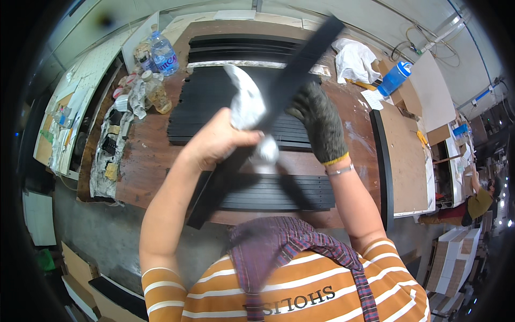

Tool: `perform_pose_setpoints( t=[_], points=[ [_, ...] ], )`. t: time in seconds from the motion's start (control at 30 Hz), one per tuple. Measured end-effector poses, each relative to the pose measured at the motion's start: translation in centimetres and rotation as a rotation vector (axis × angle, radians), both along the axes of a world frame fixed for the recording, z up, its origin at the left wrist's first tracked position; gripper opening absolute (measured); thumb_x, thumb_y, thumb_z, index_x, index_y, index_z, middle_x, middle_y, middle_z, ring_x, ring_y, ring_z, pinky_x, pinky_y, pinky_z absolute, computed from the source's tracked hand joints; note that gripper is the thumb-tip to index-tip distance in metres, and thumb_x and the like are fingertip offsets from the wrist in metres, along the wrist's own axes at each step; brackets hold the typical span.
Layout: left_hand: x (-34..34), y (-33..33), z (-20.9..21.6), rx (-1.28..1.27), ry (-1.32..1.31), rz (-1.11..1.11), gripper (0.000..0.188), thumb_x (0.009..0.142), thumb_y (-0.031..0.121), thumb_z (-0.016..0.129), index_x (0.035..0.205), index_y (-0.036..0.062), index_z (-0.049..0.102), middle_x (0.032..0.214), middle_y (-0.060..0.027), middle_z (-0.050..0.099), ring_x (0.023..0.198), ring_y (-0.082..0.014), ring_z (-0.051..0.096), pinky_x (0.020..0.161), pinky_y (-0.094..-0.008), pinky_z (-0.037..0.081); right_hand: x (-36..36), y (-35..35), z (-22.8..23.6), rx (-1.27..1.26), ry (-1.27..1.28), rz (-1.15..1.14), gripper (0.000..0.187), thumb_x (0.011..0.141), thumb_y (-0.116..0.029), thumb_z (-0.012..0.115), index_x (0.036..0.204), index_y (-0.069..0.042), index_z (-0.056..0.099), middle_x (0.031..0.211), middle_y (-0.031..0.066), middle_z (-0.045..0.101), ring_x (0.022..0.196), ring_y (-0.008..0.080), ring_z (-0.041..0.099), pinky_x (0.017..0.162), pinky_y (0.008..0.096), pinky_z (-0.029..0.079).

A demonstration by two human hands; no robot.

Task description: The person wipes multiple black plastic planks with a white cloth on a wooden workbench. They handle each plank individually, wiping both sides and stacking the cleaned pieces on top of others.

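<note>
A long black slat [304,64] slants through the air across my view, blurred by motion. My bare left hand [222,138] is closed on a crumpled white cloth [248,102], its thumb lying against the slat. Part of the cloth shows on the near side of the thumb as well. In a dark knitted glove with a yellow cuff, my right hand [320,121] grips the slat farther up, its fingers partly behind it. Beneath lies a wide row of black slats [209,102], and a smaller row [279,196] sits at the table's near edge.
On the brown table [142,166], a plastic bottle [163,53] and a jar [155,94] stand at left. A white cloth [354,60] and a blue bottle [395,78] are at far right. Another person [477,204] is at the right edge.
</note>
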State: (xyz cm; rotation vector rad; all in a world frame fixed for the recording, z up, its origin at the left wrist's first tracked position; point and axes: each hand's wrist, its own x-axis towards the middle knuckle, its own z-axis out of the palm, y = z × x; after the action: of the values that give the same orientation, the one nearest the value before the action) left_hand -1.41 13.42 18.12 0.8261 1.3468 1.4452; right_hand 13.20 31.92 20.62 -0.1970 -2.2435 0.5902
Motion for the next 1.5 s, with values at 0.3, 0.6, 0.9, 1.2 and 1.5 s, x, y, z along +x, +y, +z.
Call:
perform_pose_setpoints(
  t=[0.3, 0.6, 0.9, 1.2, 1.5],
  points=[
    [6.4, -7.4, -8.5, -0.296, 0.13, -0.258, 0.051, 0.073, 0.016, 0.087, 0.116, -0.0015, 0.065, 0.103, -0.0087, 0.07, 0.098, -0.0173, 0.063, 0.089, -0.0335, 0.051, 2.8, 5.0, -1.8, -1.661, 0.498, 0.61, 0.043, 0.101, -0.043, 0.06, 0.109, -0.001, 0.061, 0.076, 0.0052, 0.057, 0.072, 0.0207, 0.058, 0.072, 0.0381, 0.052],
    [2.8, -9.7, 2.0, -0.329, 0.837, 0.159, 0.046, 0.079, 0.032, 0.078, 0.114, 0.0038, 0.068, 0.1, -0.0184, 0.074, 0.09, -0.0325, 0.073, 0.083, -0.0431, 0.055, 4.8, 7.3, -3.6, -1.731, 0.632, 0.433, 0.038, 0.103, -0.038, 0.058, 0.109, -0.001, 0.059, 0.072, 0.0034, 0.052, 0.069, 0.0187, 0.051, 0.071, 0.0362, 0.049],
    [11.6, 3.0, -4.6, -0.2, 0.872, 0.147, 0.05, 0.091, 0.045, 0.064, 0.116, 0.0021, 0.066, 0.092, -0.0261, 0.072, 0.086, -0.0456, 0.07, 0.081, -0.0524, 0.052, 5.1, 4.1, -3.0, -1.693, 0.538, 0.507, 0.038, 0.102, -0.038, 0.06, 0.109, -0.001, 0.062, 0.079, 0.0066, 0.061, 0.073, 0.0224, 0.06, 0.071, 0.0404, 0.053],
    [6.3, -16.5, -12.5, -0.738, 1.011, 0.098, 0.02, 0.083, 0.018, 0.076, 0.09, 0.0001, 0.071, 0.068, -0.0244, 0.062, 0.061, -0.0353, 0.064, 0.061, -0.0412, 0.049, 10.9, 12.4, -1.9, -1.614, 0.756, 0.293, 0.04, 0.103, -0.042, 0.056, 0.103, -0.001, 0.06, 0.074, 0.0076, 0.055, 0.067, 0.0242, 0.054, 0.07, 0.0418, 0.049],
    [6.0, -4.0, -3.6, -0.127, 0.401, 0.402, 0.027, 0.1, 0.014, 0.061, 0.12, -0.0032, 0.066, 0.1, -0.0055, 0.069, 0.083, -0.0115, 0.062, 0.075, -0.028, 0.052, 4.7, 6.9, -2.6, -1.832, 0.617, 0.385, 0.039, 0.101, -0.037, 0.062, 0.107, 0.002, 0.059, 0.076, 0.0055, 0.052, 0.069, 0.0208, 0.052, 0.07, 0.0397, 0.048]
  ],
)
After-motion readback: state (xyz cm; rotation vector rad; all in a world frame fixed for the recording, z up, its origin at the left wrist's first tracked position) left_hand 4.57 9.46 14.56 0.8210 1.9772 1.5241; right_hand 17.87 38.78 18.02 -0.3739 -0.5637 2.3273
